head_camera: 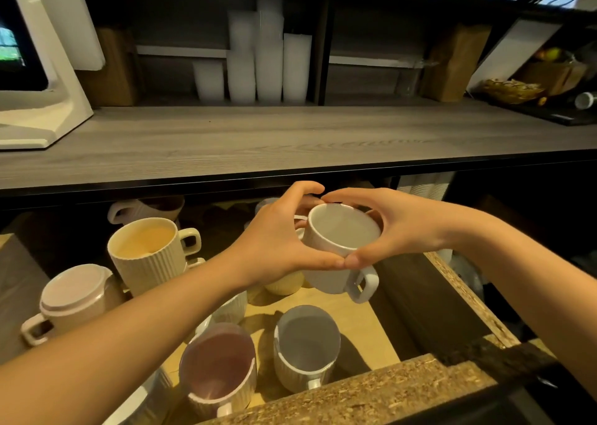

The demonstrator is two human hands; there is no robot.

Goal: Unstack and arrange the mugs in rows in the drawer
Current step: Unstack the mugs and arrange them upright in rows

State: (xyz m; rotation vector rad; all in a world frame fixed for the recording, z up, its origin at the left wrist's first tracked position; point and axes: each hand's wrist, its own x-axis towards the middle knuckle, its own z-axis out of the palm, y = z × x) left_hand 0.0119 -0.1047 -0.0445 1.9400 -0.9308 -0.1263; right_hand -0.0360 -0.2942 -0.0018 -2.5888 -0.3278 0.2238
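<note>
I see the open drawer (452, 298) under the desk (258, 140), with ribbed mugs standing inside. A cream ribbed mug (145, 256) is stacked near the drawer's left side. My left hand (274, 240) and right hand (384, 227) both have their grip clamped around a white mug (336, 253), held above the drawer's right half, its handle toward the front edge.

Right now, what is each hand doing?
Left hand: closed around the white mug.
Right hand: closed around the same white mug.
</note>
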